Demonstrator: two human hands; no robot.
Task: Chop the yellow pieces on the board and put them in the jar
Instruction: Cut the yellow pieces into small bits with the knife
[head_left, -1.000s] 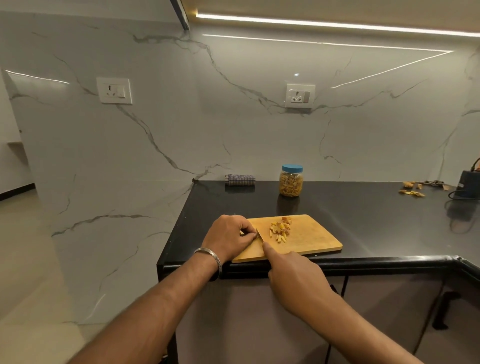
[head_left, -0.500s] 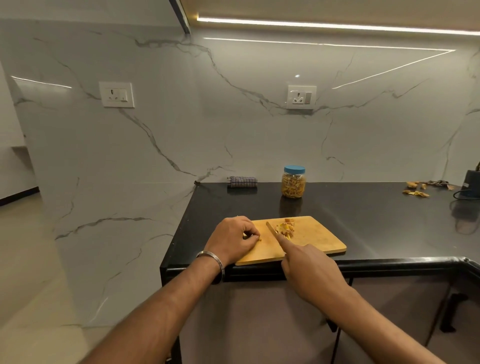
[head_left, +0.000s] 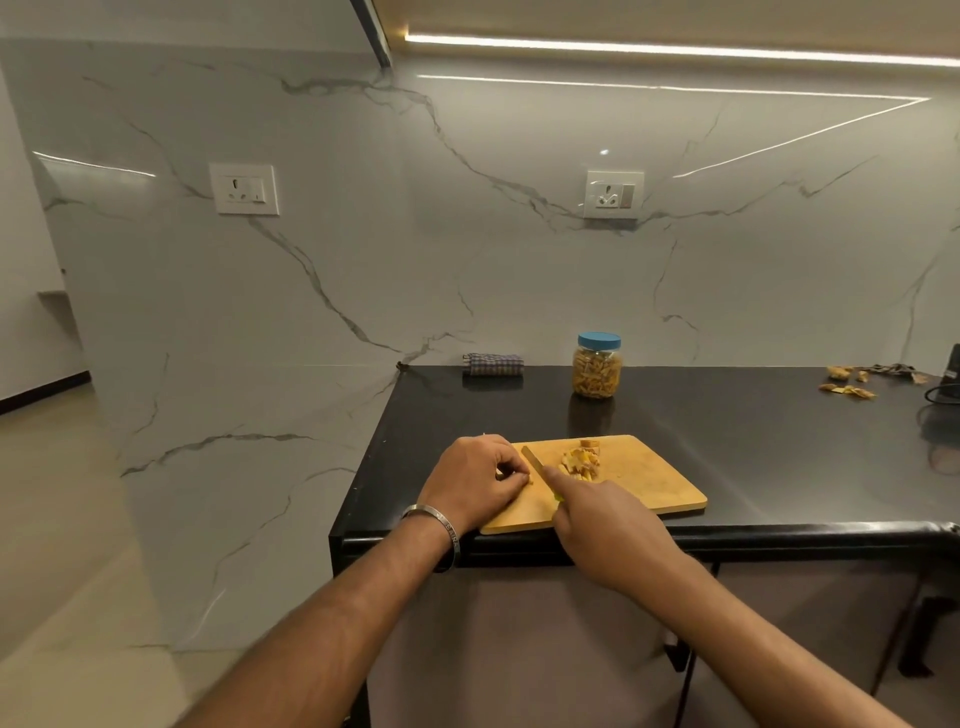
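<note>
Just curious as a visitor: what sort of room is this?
Most likely a home kitchen: a dark counter against a marble wall with sockets, a chopping board, and a food jar.

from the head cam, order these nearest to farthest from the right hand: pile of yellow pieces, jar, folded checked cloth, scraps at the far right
From the right hand:
1. Pile of yellow pieces, just ahead on the board.
2. Jar, farther back, lid on.
3. Folded checked cloth, back left by the wall.
4. Scraps, far right on the counter.
</note>
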